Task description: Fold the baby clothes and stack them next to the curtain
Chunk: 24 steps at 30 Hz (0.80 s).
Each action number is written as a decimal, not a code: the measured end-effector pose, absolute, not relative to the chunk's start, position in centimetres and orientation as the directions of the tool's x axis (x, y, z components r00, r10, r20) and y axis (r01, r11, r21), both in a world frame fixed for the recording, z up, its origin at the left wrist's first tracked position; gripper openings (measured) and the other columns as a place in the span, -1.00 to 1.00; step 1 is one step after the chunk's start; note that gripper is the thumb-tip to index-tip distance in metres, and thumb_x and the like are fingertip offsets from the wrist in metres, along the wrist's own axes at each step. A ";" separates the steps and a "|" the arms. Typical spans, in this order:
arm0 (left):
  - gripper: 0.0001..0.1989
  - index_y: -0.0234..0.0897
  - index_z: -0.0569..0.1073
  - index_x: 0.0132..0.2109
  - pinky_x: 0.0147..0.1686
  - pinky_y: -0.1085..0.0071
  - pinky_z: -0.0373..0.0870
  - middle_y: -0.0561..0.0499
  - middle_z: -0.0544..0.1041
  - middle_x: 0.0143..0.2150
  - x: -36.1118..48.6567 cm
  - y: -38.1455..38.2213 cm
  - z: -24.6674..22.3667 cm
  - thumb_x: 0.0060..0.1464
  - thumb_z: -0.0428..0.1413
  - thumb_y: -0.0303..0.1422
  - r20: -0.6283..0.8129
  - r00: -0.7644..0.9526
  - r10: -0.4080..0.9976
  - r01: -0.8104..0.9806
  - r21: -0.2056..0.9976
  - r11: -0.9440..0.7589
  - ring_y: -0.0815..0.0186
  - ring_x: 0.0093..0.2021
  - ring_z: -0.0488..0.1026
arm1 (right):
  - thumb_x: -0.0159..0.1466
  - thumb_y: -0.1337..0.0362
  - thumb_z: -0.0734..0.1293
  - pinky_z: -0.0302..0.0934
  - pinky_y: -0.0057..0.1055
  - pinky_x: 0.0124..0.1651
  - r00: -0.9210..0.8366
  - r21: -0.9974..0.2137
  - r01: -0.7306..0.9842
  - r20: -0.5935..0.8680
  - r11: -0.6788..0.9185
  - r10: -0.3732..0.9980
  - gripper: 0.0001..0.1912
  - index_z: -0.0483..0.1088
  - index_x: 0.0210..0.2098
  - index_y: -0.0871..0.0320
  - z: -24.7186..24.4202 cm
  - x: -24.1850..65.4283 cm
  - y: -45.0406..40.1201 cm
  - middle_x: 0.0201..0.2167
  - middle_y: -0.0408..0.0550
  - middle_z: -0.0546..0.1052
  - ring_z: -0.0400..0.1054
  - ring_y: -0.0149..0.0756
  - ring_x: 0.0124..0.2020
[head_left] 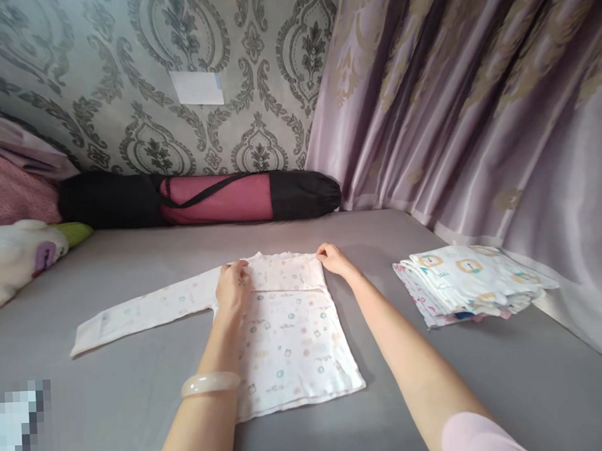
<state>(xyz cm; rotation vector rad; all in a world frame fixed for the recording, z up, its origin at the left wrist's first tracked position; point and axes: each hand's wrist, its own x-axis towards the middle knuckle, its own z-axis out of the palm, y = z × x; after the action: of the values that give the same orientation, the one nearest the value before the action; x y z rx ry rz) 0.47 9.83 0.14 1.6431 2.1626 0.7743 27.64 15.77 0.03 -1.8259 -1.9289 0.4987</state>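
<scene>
A small white long-sleeved shirt (291, 339) with a pale print lies flat on the grey bed. Its left sleeve stretches out to the left, while the other is folded across the chest. My right hand (334, 258) pinches the fabric at the shirt's upper right corner. Near the left shoulder, my left hand (232, 288) rests on the shirt with curled fingers closed on the cloth by the folded sleeve's end. Part of the shirt's left side is hidden behind my left forearm, which wears a pale bangle (211, 384).
A stack of folded printed clothes (475, 278) lies to the right. Along the wall stretches a black and pink roll bag (215, 198). A white plush toy (18, 258) is at the left. Purple curtains (455, 99) hang on the right. The bottom left corner holds a pixelated patch.
</scene>
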 end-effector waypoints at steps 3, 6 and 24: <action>-0.61 -0.22 0.48 0.02 -0.15 0.37 0.33 -0.14 0.42 -0.03 0.4 10.0 -0.4 0.15 -0.13 -0.48 0.108 -0.278 0.955 0.779 0.607 0.158 0.19 -0.07 0.44 | 0.22 0.37 0.26 0.17 -0.47 -0.20 -0.004 -0.520 0.853 0.076 0.043 0.997 -0.87 0.46 -0.33 0.13 -0.3 27.7 15.8 -0.30 -0.08 0.54 0.38 -0.32 -0.27; -0.61 -0.24 0.48 0.02 -0.16 0.38 0.33 -0.15 0.42 -0.03 0.5 10.1 -0.7 0.15 -0.13 -0.48 0.117 -0.293 0.949 0.778 0.606 0.166 0.19 -0.08 0.44 | 0.23 0.34 0.27 0.19 -0.46 -0.20 0.023 -0.506 0.862 0.080 0.021 0.997 -0.87 0.47 -0.29 0.11 -0.7 27.7 15.6 -0.28 -0.08 0.54 0.38 -0.31 -0.25; -0.44 -0.46 0.24 0.28 0.27 0.01 -0.06 -0.33 0.21 0.31 4.3 9.6 -2.3 0.28 -0.18 -0.19 0.204 -0.020 0.979 0.979 0.204 -0.022 -0.07 0.34 0.05 | 0.39 -0.02 -0.05 -0.53 -0.07 0.36 -0.163 -0.293 0.940 0.068 0.176 0.984 -0.24 -0.09 0.35 0.48 -1.6 20.0 9.4 0.39 0.27 -0.12 -0.35 -0.04 0.41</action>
<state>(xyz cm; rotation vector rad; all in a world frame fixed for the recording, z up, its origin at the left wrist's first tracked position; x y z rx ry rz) 4.33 9.61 -2.29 2.1986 2.1965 0.4588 19.97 9.43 -1.57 -1.8548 -2.2095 0.2671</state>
